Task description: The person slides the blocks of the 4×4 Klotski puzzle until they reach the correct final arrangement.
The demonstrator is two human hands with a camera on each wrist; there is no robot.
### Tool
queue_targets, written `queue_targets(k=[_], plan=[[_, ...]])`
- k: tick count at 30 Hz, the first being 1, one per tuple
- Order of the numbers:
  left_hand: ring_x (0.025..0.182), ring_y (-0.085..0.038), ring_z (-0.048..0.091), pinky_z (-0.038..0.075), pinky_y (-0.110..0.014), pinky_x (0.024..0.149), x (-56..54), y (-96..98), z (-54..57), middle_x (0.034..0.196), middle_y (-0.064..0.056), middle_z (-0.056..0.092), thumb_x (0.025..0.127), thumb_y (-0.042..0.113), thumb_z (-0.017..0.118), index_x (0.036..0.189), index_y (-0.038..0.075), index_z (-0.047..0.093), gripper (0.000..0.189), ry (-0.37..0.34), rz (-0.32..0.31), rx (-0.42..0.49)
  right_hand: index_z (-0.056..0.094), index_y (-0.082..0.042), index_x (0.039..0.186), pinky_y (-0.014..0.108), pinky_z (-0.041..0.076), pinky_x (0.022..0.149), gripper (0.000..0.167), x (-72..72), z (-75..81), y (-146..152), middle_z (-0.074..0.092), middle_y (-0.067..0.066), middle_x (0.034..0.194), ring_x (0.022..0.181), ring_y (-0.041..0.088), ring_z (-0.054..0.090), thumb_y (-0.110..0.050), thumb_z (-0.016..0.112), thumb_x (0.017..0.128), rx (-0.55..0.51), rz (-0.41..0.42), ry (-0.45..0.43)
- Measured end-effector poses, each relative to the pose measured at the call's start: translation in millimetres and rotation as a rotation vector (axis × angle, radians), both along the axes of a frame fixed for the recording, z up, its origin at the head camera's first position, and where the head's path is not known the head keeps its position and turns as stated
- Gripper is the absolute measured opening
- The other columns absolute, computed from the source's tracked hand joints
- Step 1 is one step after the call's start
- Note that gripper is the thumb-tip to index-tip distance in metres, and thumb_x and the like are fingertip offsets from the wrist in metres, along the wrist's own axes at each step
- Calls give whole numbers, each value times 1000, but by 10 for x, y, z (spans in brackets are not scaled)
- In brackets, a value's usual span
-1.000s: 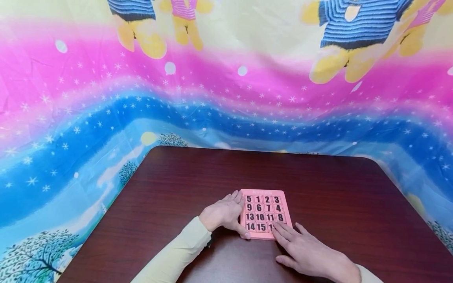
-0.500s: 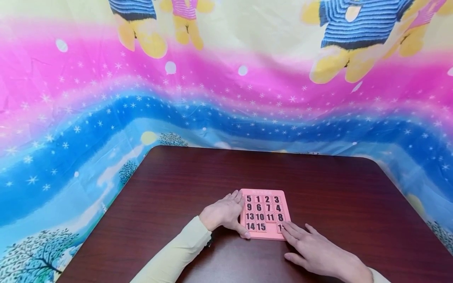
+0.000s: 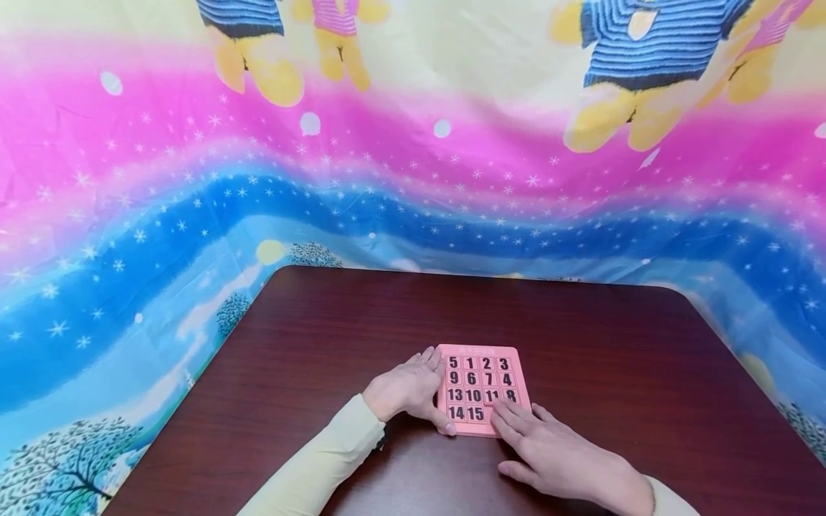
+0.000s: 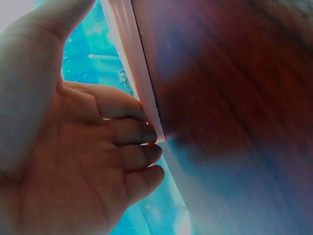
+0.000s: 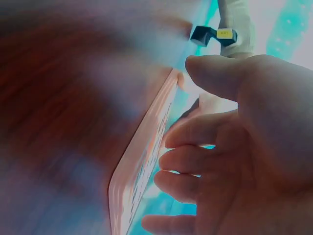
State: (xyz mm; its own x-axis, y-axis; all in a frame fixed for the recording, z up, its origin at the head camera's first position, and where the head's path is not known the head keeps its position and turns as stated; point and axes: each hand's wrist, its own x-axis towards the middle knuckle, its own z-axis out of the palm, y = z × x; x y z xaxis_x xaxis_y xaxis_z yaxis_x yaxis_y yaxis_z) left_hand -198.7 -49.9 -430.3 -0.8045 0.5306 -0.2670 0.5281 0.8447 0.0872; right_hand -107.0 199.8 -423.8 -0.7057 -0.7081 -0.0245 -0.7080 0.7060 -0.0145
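Observation:
A pink sliding number puzzle (image 3: 482, 351) with black-numbered tiles lies flat on the dark wooden table. My left hand (image 3: 409, 387) rests against its left side, the thumb at the near left corner. In the left wrist view, the fingers (image 4: 139, 155) touch the puzzle's edge (image 4: 142, 83). Over the near right part of the board, my right hand (image 3: 555, 448) lies with extended fingers, its fingertips at the bottom row just below the 11. They hide the right half of that row; 14 and 15 show. The right wrist view has the puzzle's side (image 5: 132, 166) beside the fingers.
The brown table (image 3: 361, 315) stretches behind and to both sides of the puzzle. A colourful curtain (image 3: 400, 158) with bears and snowflakes hangs behind it. On the left wrist sits a small black device (image 5: 203, 35) with a yellow label.
My right hand slid right, carrying a bottom-row tile from the third column to the right corner and baring a gap. It has since come back left over that gap. The left hand stays put.

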Motion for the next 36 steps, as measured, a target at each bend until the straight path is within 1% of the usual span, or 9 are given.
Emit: queue_targets(k=[3, 7, 12, 19, 28, 31, 36], plan=[[153, -26, 17, 20, -34, 126, -2, 5, -2, 164, -14, 17, 67, 75, 72, 155, 3, 23, 124, -2, 1, 12, 49, -5, 144, 59, 42, 107, 65, -2, -9, -78, 46, 13, 151, 139, 32, 45, -50, 53, 97, 10, 26, 6], [153, -26, 17, 19, -35, 126, -2, 11, 0, 164, -14, 17, 68, 75, 72, 155, 2, 22, 124, -11, 5, 19, 48, -6, 145, 58, 41, 109, 65, -9, -22, -179, 46, 12, 151, 140, 31, 44, -51, 51, 98, 21, 50, -7], [153, -26, 15, 19, -34, 126, -5, 15, 7, 165, -14, 17, 68, 74, 72, 156, 3, 22, 123, -20, 9, 21, 46, -5, 146, 58, 40, 109, 66, -9, -45, -257, 45, 12, 152, 141, 31, 43, -50, 51, 98, 34, 62, -10], [153, -26, 17, 20, -35, 126, -4, 16, 17, 164, -14, 18, 68, 75, 71, 155, 2, 22, 124, -1, -1, 7, 47, -4, 145, 57, 40, 109, 66, -7, -86, -234, 45, 13, 152, 140, 31, 44, -49, 54, 97, 42, 64, 44], [153, -27, 18, 20, -36, 126, 3, 7, -3, 164, -15, 19, 68, 75, 71, 155, 2, 25, 122, 7, -11, 14, 50, -7, 143, 58, 42, 107, 64, -16, -85, -173, 48, 11, 151, 139, 30, 45, -51, 52, 97, 43, 63, 20], [153, -27, 17, 20, -36, 126, 3, -4, -3, 164, -15, 18, 68, 75, 71, 155, 2, 24, 124, 6, -5, 13, 51, -6, 143, 58, 42, 107, 63, -18, -89, -189, 49, 11, 149, 138, 30, 46, -50, 53, 97, 39, 63, 34], [153, -26, 17, 20, -35, 126, 1, -21, 0, 164, -15, 17, 67, 76, 71, 155, 2, 22, 125, 6, 1, 13, 53, -4, 140, 54, 45, 106, 63, 4, -108, -224, 53, 13, 145, 135, 29, 51, -48, 56, 96, 35, 75, 109]])
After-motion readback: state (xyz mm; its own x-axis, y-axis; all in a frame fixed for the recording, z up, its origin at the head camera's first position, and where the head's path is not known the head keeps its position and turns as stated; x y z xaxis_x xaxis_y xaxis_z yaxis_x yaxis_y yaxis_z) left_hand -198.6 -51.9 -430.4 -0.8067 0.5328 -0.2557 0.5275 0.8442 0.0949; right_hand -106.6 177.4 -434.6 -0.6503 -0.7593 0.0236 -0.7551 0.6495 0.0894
